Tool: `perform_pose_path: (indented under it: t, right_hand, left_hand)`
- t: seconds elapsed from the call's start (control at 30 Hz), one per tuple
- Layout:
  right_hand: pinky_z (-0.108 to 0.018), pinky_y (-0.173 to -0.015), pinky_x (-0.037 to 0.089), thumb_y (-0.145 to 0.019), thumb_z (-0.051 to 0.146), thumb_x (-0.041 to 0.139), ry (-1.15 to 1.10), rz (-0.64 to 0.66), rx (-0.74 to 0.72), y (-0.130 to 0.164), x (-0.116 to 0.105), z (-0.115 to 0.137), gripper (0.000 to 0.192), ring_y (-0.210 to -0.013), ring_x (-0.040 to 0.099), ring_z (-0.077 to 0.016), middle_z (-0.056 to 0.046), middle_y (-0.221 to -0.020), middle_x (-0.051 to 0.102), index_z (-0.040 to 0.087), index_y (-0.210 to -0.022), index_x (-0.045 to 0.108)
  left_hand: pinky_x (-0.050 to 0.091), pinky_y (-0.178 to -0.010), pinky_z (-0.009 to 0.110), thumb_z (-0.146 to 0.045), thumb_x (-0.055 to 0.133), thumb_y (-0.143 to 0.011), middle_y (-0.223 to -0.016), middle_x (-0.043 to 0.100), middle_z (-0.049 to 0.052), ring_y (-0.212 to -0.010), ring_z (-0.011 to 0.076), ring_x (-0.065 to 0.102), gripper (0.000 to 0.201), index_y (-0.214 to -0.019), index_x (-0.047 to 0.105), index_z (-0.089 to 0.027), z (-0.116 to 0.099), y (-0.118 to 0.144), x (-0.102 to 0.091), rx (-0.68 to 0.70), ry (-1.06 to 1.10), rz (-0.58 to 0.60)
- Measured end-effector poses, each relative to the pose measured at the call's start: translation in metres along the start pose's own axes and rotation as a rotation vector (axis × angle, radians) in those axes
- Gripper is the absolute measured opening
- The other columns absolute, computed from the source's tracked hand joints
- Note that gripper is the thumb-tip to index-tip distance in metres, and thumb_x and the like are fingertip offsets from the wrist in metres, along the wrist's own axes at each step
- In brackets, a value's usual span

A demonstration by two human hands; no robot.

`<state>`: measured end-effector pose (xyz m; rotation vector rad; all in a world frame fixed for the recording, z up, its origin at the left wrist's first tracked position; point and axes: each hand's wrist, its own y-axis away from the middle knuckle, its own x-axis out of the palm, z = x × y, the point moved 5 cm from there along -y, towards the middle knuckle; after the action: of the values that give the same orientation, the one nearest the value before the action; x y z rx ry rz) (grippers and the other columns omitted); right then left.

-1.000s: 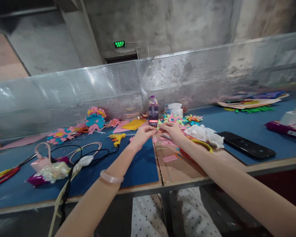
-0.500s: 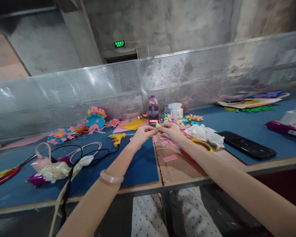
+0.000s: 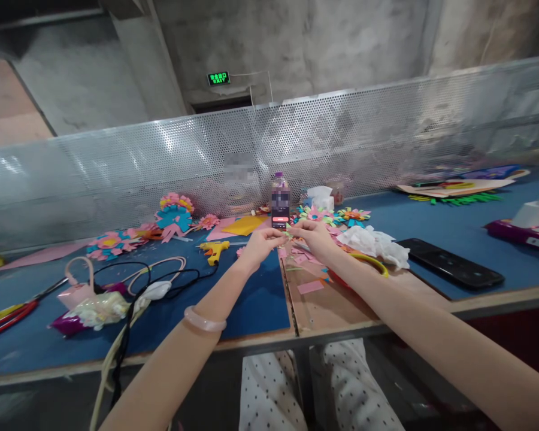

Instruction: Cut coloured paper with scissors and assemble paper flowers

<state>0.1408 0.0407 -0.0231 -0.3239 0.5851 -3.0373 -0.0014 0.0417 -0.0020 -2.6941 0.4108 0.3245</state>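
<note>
My left hand [image 3: 260,245] and my right hand [image 3: 313,237] meet above the blue table [image 3: 251,305], fingertips pinched together on a small green paper piece [image 3: 288,230]. A pale bracelet [image 3: 204,322] circles my left wrist. Right behind the hands a phone [image 3: 279,209] stands upright against a bottle. Pink and coloured paper scraps [image 3: 306,270] lie on the brown board under my right forearm. A yellow glue gun [image 3: 214,250] lies just left of my left hand.
Finished paper flowers [image 3: 174,216] lie at the back left and more paper flowers [image 3: 336,214] behind my hands. Crumpled white paper [image 3: 374,244] and a black phone [image 3: 449,264] lie to the right. Cables and a pink bag [image 3: 78,291] sit at left. A perforated metal screen [image 3: 161,161] backs the table.
Both hands stay pinched on the small paper piece, with only slight finger shifts. The view has drifted a little.
</note>
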Motion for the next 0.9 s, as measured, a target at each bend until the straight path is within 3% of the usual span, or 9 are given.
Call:
perform_pose_path:
  t: [0.17,0.3,0.37,0.5,0.6,0.73,0.9]
  right_hand:
    - [-0.022,-0.050,0.039,-0.060,0.042,0.070,-0.016,0.054,0.043,-0.002,0.003,-0.005,0.030,-0.056,0.050,-0.0090,0.002,-0.066,0.058,0.019,-0.075,0.062]
    - [-0.022,-0.054,0.039,-0.069,0.046,0.062,0.105,0.107,-0.025,0.000,0.010,-0.003,0.029,-0.058,0.050,-0.0092,0.002,-0.071,0.059,0.020,-0.079,0.062]
    - [-0.024,-0.056,0.040,-0.074,0.045,0.057,0.257,0.063,-0.154,0.000,0.009,0.003,0.026,-0.059,0.050,-0.0109,0.001,-0.069,0.057,0.019,-0.076,0.062]
    - [-0.029,-0.068,0.041,-0.082,0.033,0.051,0.742,-0.089,-0.627,0.005,0.007,0.021,0.022,-0.074,0.052,-0.0163,-0.005,-0.075,0.058,0.019,-0.071,0.064]
    - [-0.032,-0.074,0.039,-0.084,0.024,0.049,1.092,-0.091,-0.853,0.011,0.014,0.025,0.020,-0.080,0.049,-0.0186,-0.007,-0.078,0.059,0.018,-0.074,0.065]
    - [-0.033,-0.074,0.037,-0.086,0.021,0.046,1.379,-0.073,-0.976,0.021,0.025,0.027,0.019,-0.084,0.044,-0.0204,-0.007,-0.083,0.060,0.019,-0.083,0.065]
    - [-0.034,-0.076,0.035,-0.087,0.019,0.044,1.503,-0.064,-1.029,0.029,0.032,0.029,0.019,-0.088,0.041,-0.0220,-0.008,-0.092,0.059,0.018,-0.086,0.063]
  left_hand:
    - [0.042,-0.070,0.026,-0.032,0.069,-0.060,-0.075,0.065,0.002,-0.071,0.0142,0.056,0.020,-0.072,0.068,-0.015,0.000,-0.001,-0.003,0.020,0.013,-0.052]
    - [0.043,-0.070,0.027,-0.035,0.067,-0.063,-0.079,0.067,0.005,-0.075,0.0163,0.058,0.024,-0.076,0.068,-0.015,0.001,0.000,-0.004,0.013,0.012,-0.097]
    - [0.043,-0.070,0.027,-0.037,0.067,-0.064,-0.081,0.067,0.006,-0.078,0.0175,0.059,0.026,-0.078,0.069,-0.015,0.002,0.002,-0.002,-0.014,0.000,-0.075]
    - [0.045,-0.070,0.027,-0.036,0.068,-0.064,-0.093,0.067,0.009,-0.087,0.0196,0.060,0.032,-0.088,0.068,-0.015,0.004,0.006,0.004,-0.141,0.088,-0.010]
    - [0.046,-0.069,0.029,-0.042,0.063,-0.068,-0.093,0.067,0.011,-0.087,0.0201,0.061,0.036,-0.089,0.067,-0.014,0.004,0.006,0.007,-0.179,0.197,0.038]
    - [0.047,-0.067,0.029,-0.046,0.061,-0.069,-0.089,0.067,0.010,-0.080,0.0183,0.062,0.040,-0.095,0.065,-0.015,0.005,0.005,0.005,-0.179,0.296,-0.008]
    - [0.048,-0.068,0.030,-0.041,0.066,-0.066,-0.089,0.067,0.010,-0.080,0.0186,0.062,0.040,-0.096,0.065,-0.016,0.005,0.005,0.004,-0.200,0.327,-0.020]
